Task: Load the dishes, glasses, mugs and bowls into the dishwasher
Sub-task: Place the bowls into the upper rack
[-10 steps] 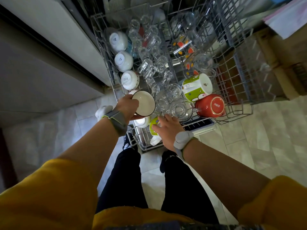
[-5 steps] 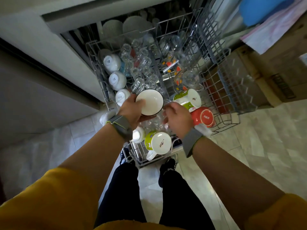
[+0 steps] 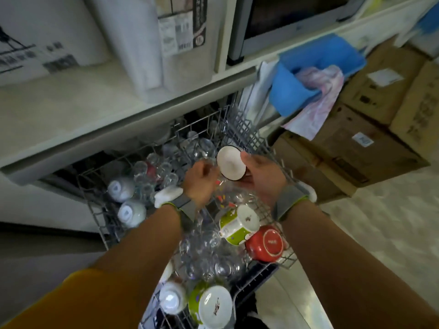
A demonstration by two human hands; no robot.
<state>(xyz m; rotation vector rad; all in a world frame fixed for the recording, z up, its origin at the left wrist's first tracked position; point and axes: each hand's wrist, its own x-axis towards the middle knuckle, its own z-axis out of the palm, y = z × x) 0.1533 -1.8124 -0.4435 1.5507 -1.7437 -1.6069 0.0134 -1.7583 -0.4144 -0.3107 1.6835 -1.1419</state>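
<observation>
The person's right hand [image 3: 261, 176] is gripping a dark mug with a white interior [image 3: 231, 166] at the centre of the frame, fingers curled around its body, above the grey wire dishwasher rack [image 3: 251, 136]. The left hand [image 3: 199, 180] is hovering just beside the mug, fingers loosely curled and holding nothing that can be made out through the blur. Clear glasses [image 3: 164, 169] are crowding the rack underneath, so lowering the mug carelessly could be knocking glass against ceramic and chipping it.
</observation>
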